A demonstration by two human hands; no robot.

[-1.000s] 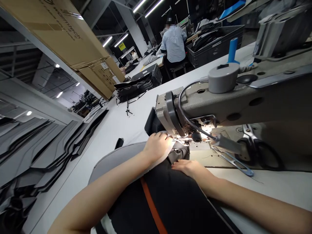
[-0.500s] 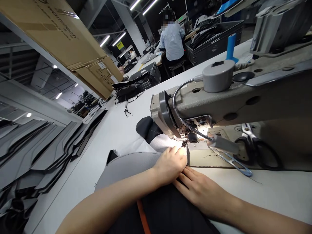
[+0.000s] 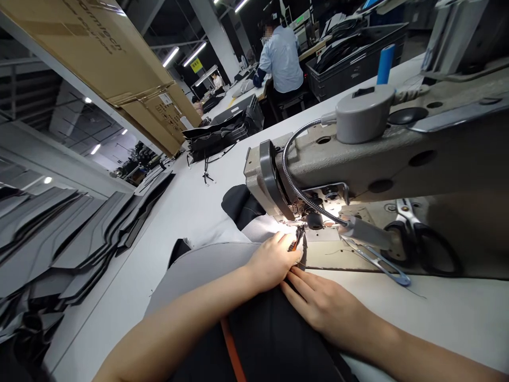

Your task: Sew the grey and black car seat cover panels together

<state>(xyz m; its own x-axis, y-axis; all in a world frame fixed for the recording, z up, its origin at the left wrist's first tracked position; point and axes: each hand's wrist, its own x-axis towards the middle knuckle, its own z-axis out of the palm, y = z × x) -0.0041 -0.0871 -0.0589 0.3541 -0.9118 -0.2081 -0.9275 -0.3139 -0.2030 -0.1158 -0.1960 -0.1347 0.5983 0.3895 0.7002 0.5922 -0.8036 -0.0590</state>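
Observation:
A grey industrial sewing machine (image 3: 358,159) stands on the white table (image 3: 437,313), its lamp lighting the needle area. A black fabric piece with an orange stripe (image 3: 274,339) lies under both my arms and runs up to the needle. My left hand (image 3: 272,260) is closed on the fabric edge right at the presser foot. Beside it, my right hand (image 3: 322,302) lies flat on the black fabric, fingers stretched toward the needle. Grey and black fabric (image 3: 242,212) shows behind the machine head.
Black-handled scissors (image 3: 417,239) and a thread snipper (image 3: 377,262) lie on the machine bed at right. Stacks of grey cut panels (image 3: 79,239) cover the left. Cardboard boxes (image 3: 103,58) sit overhead. A person in a light blue shirt (image 3: 284,58) works far back, near black crates (image 3: 358,58).
The fabric has fed farther behind the machine head. My left hand slid back from beside the presser foot toward me; my right hand moved forward next to it, flat on the cloth.

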